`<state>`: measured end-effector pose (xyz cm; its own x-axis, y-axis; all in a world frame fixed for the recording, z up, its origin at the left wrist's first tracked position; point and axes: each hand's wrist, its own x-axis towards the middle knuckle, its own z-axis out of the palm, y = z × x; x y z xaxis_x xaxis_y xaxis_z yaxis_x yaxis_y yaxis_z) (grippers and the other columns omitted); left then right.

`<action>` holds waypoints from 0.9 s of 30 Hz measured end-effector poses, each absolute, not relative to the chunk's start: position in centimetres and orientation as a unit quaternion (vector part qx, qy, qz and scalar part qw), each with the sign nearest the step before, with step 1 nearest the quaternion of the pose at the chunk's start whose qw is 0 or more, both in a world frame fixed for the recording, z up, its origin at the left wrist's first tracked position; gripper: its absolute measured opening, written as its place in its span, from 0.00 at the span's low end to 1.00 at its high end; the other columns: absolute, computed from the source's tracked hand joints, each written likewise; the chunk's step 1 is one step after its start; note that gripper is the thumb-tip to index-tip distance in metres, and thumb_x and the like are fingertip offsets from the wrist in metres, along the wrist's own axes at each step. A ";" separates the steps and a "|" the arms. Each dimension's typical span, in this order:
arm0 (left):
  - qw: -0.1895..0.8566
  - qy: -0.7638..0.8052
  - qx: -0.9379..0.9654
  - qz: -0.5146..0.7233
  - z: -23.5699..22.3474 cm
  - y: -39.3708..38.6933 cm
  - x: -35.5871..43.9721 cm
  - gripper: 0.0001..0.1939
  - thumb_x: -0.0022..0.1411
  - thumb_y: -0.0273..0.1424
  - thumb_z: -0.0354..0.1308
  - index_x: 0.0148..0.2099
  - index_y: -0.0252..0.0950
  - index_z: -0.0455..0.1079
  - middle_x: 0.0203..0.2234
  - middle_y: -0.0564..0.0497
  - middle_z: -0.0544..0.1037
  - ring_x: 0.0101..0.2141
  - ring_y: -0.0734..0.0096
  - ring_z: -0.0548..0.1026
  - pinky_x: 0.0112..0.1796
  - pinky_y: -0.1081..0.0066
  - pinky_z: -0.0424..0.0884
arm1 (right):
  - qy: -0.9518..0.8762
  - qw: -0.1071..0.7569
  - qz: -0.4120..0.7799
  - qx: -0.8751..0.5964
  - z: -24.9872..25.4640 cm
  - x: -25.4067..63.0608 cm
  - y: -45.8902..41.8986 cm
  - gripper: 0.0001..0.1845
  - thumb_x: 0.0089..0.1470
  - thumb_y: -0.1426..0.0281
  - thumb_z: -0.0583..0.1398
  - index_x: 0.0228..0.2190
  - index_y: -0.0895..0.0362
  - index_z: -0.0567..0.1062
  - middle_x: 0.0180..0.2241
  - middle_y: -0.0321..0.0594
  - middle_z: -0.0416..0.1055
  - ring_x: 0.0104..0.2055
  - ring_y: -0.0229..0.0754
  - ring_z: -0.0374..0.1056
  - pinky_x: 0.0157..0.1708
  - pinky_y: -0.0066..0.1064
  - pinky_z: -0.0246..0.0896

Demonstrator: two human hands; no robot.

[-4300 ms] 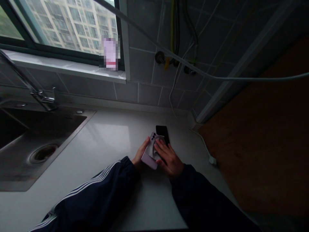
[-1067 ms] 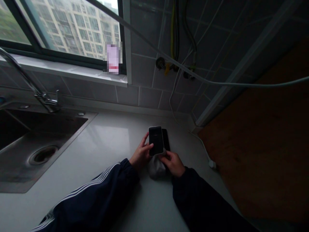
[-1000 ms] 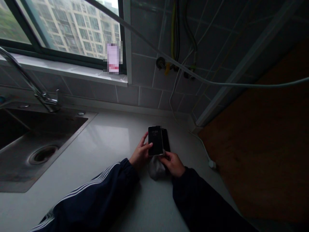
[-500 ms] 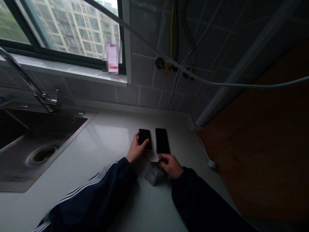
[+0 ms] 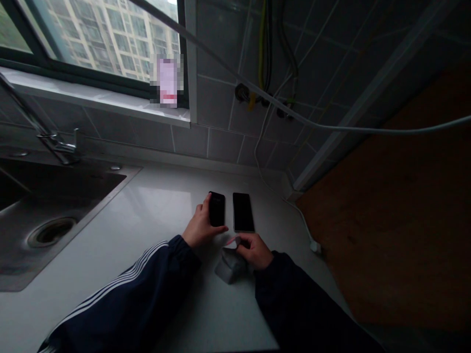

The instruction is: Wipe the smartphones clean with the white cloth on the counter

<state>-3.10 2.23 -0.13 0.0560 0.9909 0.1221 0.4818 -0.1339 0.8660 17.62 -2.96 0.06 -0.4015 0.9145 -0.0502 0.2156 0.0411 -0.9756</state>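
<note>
Two dark phones lie screen-up side by side on the white countertop [image 5: 154, 215]. My left hand [image 5: 198, 228] grips the near end and left edge of the left phone [image 5: 217, 208], which lies flat. The right phone [image 5: 243, 212] lies untouched just beyond my right hand. My right hand [image 5: 252, 249] is closed in a pinch on a grey cloth [image 5: 228, 264] that rests bunched on the counter below the phones.
A steel sink [image 5: 47, 215] with a tap [image 5: 55, 142] fills the left. Tiled wall and window sill [image 5: 95, 100] run behind. A white cable [image 5: 290, 201] trails along the counter's right edge to a plug [image 5: 314, 245]. A brown wooden surface [image 5: 397, 220] lies to the right.
The phone my left hand held raised over the other one now lies flat to that phone's left. The right hand has drawn the cloth slightly toward me.
</note>
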 end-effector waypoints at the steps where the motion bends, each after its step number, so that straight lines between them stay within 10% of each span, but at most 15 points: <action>1: 0.322 0.577 0.655 0.366 -0.1 2.1 -3.1 0.65 0.43 0.37 0.74 0.76 0.39 0.41 0.59 0.34 0.66 0.60 0.41 0.68 0.58 0.50 0.66 | -0.645 0.324 0.537 -0.436 0.0 17.6 -3.0 0.12 0.54 0.64 0.64 0.35 0.58 0.84 0.31 0.39 0.81 0.33 0.42 0.75 0.36 0.31 0.67; 21: 0.247 0.639 0.681 0.260 0.9 1.1 -3.0 0.61 0.51 0.46 0.70 0.77 0.43 0.38 0.61 0.33 0.72 0.53 0.36 0.76 0.46 0.55 0.70 | -0.648 0.325 0.519 -0.453 -0.2 17.8 -2.7 0.12 0.53 0.66 0.64 0.36 0.58 0.84 0.30 0.37 0.80 0.30 0.40 0.72 0.30 0.28 0.64; 27: 0.219 0.649 0.689 0.238 1.4 0.9 -2.8 0.60 0.52 0.46 0.69 0.77 0.45 0.38 0.70 0.35 0.59 0.54 0.35 0.75 0.46 0.54 0.71 | -0.610 0.365 0.519 -0.474 0.3 18.0 -2.3 0.16 0.51 0.58 0.67 0.34 0.58 0.84 0.31 0.39 0.81 0.33 0.44 0.75 0.36 0.32 0.67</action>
<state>-2.83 0.93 1.43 0.0452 0.9980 0.0439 0.7894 -0.0626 0.6107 17.97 -2.33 0.29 -0.2848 0.9574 -0.0470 0.1998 0.0113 -0.9798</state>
